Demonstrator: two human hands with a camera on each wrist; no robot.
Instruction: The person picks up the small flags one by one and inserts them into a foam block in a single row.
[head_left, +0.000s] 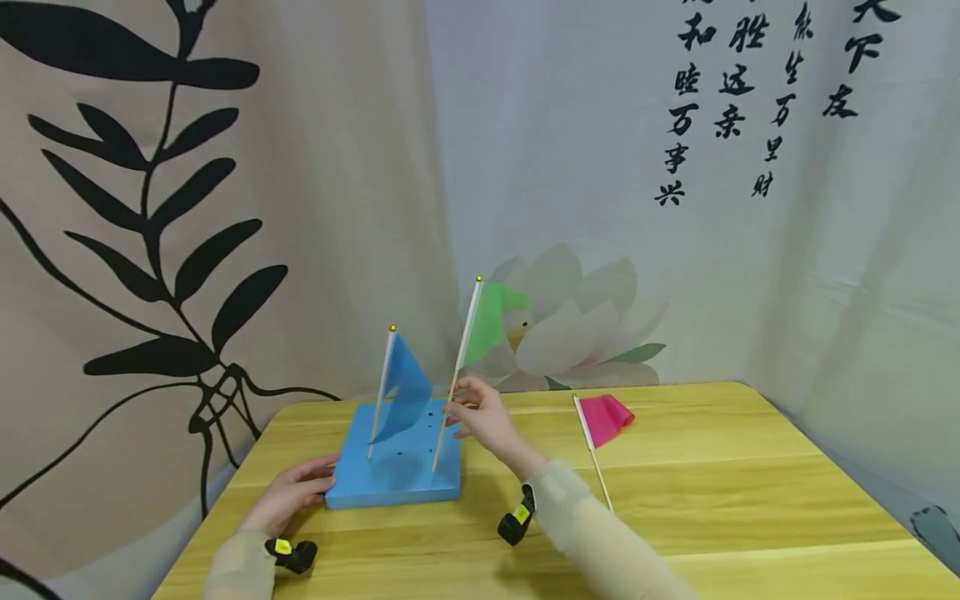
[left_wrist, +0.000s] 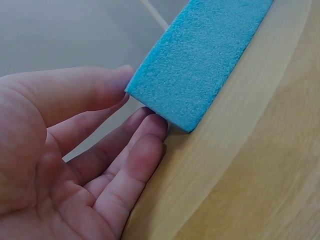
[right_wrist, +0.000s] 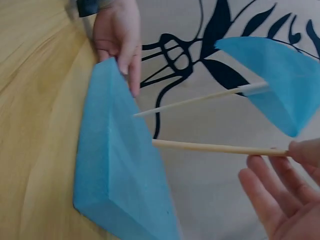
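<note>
On the table lies a blue foam block (head_left: 420, 487) with small holes in its top. My left hand (head_left: 296, 492) holds its left edge; in the left wrist view the thumb (left_wrist: 110, 85) lies at the upper corner and the curled fingers at the side below. My right hand (head_left: 483, 417) pinches the wooden stick of a green flag (head_left: 486, 329) between thumb and fingertips. That stick (right_wrist: 215, 147) leans a little, its lower end at the block's top face. A blue flag (head_left: 405, 383) stands on the left part of the block, its stick tilted slightly.
A pink flag (head_left: 603, 419) lies on the wooden table (head_left: 712, 483), right of my right hand, its stick running toward my sleeve. Behind the table hangs a pale curtain (head_left: 360, 208) printed with leaves and characters.
</note>
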